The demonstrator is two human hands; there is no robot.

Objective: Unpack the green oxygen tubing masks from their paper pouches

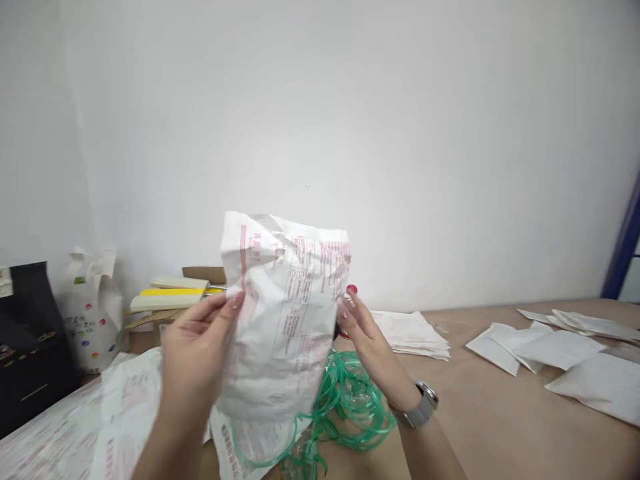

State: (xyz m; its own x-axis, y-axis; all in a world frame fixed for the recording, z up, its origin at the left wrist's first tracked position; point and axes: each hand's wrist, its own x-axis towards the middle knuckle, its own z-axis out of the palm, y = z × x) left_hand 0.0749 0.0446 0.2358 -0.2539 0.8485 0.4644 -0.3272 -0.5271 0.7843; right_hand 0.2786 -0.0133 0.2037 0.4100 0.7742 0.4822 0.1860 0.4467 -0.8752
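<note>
A white paper pouch point(283, 300) with pink and dark printing is held upright, slightly creased, above the table. My left hand point(203, 340) pinches its left edge between thumb and fingers. At the right edge, the thumb and fingers of my right hand point(367, 347) are closed on the pouch, with a grey-banded watch on that wrist. Coiled green tubing point(357, 437) with clear plastic parts lies below and behind the pouch, between my forearms. The pouch hides part of the tubing and of the table.
Printed white pouches point(125, 407) spread across the left; a stack of pouches point(413, 333) lies behind my right hand. Several white packets point(560, 347) sit at the right. Along the wall stand a black bag point(30, 333), a dotted white bag point(93, 320) and a yellow-and-cream object point(170, 297).
</note>
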